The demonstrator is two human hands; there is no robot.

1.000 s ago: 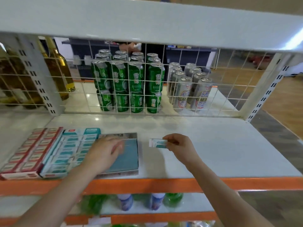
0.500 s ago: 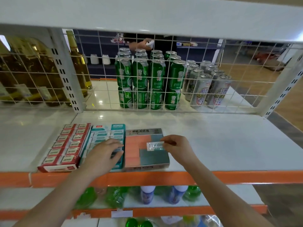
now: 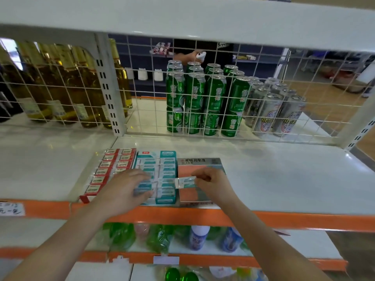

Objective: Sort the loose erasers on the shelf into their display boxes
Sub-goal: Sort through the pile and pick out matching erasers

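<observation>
Three display boxes (image 3: 156, 175) sit side by side on the shelf (image 3: 284, 179), one red, one teal, one orange. One loose eraser (image 3: 185, 182) is up between two hands, and behind the grid stand stacked green cans (image 3: 205, 102) and silver cans (image 3: 274, 110), too overlapped to count

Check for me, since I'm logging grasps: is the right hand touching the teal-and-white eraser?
Touching. The head view shows the right hand pinching one end of the teal-and-white eraser, held over the teal and orange display boxes.

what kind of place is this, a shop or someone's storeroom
Most likely a small shop: display boxes of erasers face out on a white shelf, green drink cans stand stocked behind it, and a price label hangs on its edge.
</observation>
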